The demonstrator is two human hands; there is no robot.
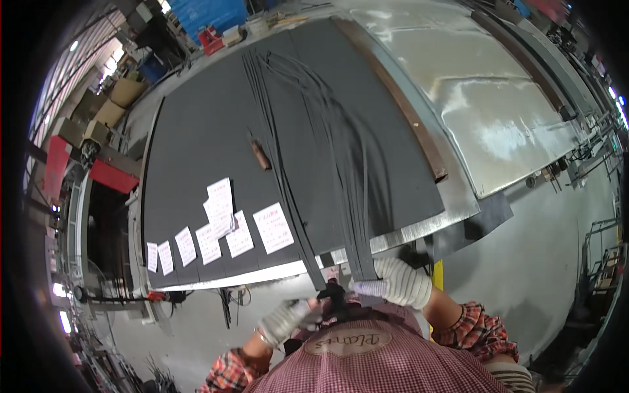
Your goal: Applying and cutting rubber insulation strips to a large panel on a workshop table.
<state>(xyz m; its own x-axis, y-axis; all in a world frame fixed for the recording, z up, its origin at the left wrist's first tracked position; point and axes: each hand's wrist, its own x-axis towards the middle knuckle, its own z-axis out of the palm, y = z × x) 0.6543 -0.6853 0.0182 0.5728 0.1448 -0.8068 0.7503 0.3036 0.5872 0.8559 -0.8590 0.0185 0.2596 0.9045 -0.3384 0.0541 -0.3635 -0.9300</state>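
Long black strips (354, 196) run in a loose bundle across the table and over its near edge. My right hand (403, 285), in a white striped glove, is closed around their near ends. Another narrower group of black strips (278, 164) lies to the left, its ends hanging over the edge between my hands. My left hand (287, 321), also gloved, is low in front of my apron, close to a dark bunched piece (334, 298). Its fingers are smeared by motion, so whether they hold anything is unclear.
The table has a dark sheet top (196, 150). Several printed paper slips (272, 228) lie near its front left, and a wooden-handled tool (259, 155) lies beside the strips. A brown metal bar (400, 105) borders a shiny metal sheet (498, 118) on the right.
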